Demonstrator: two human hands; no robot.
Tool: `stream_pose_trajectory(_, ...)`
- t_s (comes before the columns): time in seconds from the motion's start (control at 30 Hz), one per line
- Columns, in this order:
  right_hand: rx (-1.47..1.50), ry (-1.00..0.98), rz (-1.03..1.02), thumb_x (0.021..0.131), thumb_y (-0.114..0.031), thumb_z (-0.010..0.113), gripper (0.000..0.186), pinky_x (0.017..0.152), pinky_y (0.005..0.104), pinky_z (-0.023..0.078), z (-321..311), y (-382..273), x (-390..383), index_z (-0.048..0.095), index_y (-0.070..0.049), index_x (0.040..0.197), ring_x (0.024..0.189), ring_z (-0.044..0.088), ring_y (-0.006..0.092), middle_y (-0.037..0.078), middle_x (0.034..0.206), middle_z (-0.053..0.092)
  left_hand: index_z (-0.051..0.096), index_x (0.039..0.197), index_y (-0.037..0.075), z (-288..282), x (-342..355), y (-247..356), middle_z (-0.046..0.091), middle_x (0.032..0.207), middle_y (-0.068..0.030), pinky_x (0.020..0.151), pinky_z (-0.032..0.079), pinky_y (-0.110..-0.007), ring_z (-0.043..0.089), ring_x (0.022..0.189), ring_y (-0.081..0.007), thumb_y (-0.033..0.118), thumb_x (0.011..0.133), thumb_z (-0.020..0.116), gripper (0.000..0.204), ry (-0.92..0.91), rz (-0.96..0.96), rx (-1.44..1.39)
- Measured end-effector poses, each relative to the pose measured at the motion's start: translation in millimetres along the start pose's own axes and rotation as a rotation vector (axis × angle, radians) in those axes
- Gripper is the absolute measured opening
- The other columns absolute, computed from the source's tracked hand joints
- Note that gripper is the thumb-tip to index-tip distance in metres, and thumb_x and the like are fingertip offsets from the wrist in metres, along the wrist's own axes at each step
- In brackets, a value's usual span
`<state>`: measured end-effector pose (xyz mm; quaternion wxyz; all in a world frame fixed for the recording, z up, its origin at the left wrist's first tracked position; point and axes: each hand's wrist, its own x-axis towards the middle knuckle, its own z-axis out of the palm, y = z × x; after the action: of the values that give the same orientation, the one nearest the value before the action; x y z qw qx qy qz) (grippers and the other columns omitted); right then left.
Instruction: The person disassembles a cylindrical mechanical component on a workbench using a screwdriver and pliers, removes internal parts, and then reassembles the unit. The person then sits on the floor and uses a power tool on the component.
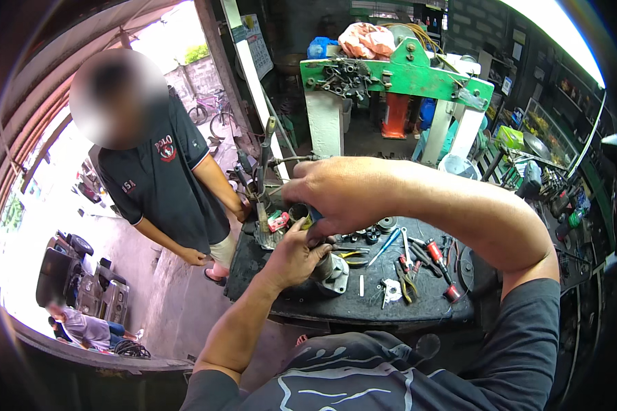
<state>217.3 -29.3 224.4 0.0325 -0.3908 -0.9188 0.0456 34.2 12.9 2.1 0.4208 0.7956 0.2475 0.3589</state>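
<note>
A grey metal part with a flanged base (334, 276) stands on the dark workbench. My left hand (291, 259) is closed around its upper end, fingers toward the right. Just above that hand is an open-topped cylinder (298, 212), dark inside, with a yellowish side. My right hand (332, 195) reaches across from the right, close above my left hand, its fingers bent downward. Something blue (315, 215) shows below its palm; what the right fingers grip is hidden.
Pliers (408, 288), a red-handled tool (435, 252), a blue screwdriver (385, 246) and a small white bracket (391, 292) lie on the bench (308, 305). A person (164, 171) stands beyond its left end. A green steel frame (418, 77) rises behind.
</note>
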Motion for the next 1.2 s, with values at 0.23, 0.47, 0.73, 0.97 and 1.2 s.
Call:
stream_pose_trajectory(0.23, 0.017, -0.015, -0.098, 0.095, -0.023, 0.080, 0.037, 0.094, 0.0532, 0.058, 2, 4, 6, 0.068, -0.001, 0.121, 0.113, 0.071, 0.0454, 0.024, 0.115, 0.069, 0.083, 0.096, 0.003, -11, -1, 4, 0.079, 0.092, -0.0132, 0.090, 0.055, -0.040, 0.073, 0.096, -0.0270, 0.003, 0.089, 0.087, 0.008, 0.048, 0.165, 0.375)
stream_pose_trajectory(0.47, -0.053, -0.086, 0.242, 0.099, -0.035, 0.078, 0.040, 0.087, 0.0565, 0.060, -1, -2, 2, 0.068, -0.003, 0.121, 0.102, 0.075, 0.0467, 0.024, 0.111, 0.073, 0.075, 0.100, 0.005, -6, 2, -10, 0.072, 0.082, -0.0120, 0.127, 0.039, -0.058, 0.074, 0.090, -0.0345, 0.022, 0.090, 0.090, 0.024, 0.049, 0.130, 0.193)
stream_pose_trajectory(0.73, 0.068, -0.025, 0.004, 0.096, -0.024, 0.079, 0.037, 0.095, 0.0530, 0.059, -10, 0, 1, 0.068, -0.003, 0.124, 0.116, 0.072, 0.0438, 0.024, 0.124, 0.068, 0.071, 0.094, 0.003, -7, 2, -6, 0.072, 0.086, -0.0114, 0.129, 0.038, -0.061, 0.073, 0.091, -0.0320, 0.024, 0.088, 0.092, 0.031, 0.006, 0.235, 0.327)
stream_pose_trajectory(0.97, 0.020, 0.009, -0.025, 0.097, -0.029, 0.075, 0.036, 0.091, 0.0536, 0.061, 1, 1, 1, 0.068, -0.004, 0.121, 0.104, 0.075, 0.0443, 0.023, 0.111, 0.073, 0.071, 0.092, 0.004, -7, 3, -6, 0.071, 0.087, -0.0116, 0.129, 0.035, -0.062, 0.072, 0.092, -0.0324, 0.025, 0.088, 0.092, 0.030, 0.092, 0.301, 0.338)
stream_pose_trajectory(1.2, -0.114, -0.052, 0.286, 0.095, -0.036, 0.076, 0.038, 0.084, 0.0545, 0.062, 0, -2, -3, 0.067, -0.005, 0.115, 0.098, 0.076, 0.0441, 0.022, 0.101, 0.073, 0.072, 0.095, 0.003, -11, 1, -3, 0.073, 0.103, -0.0171, 0.125, 0.040, -0.059, 0.070, 0.106, -0.0369, 0.020, 0.086, 0.092, 0.028, -0.003, 0.109, 0.404)
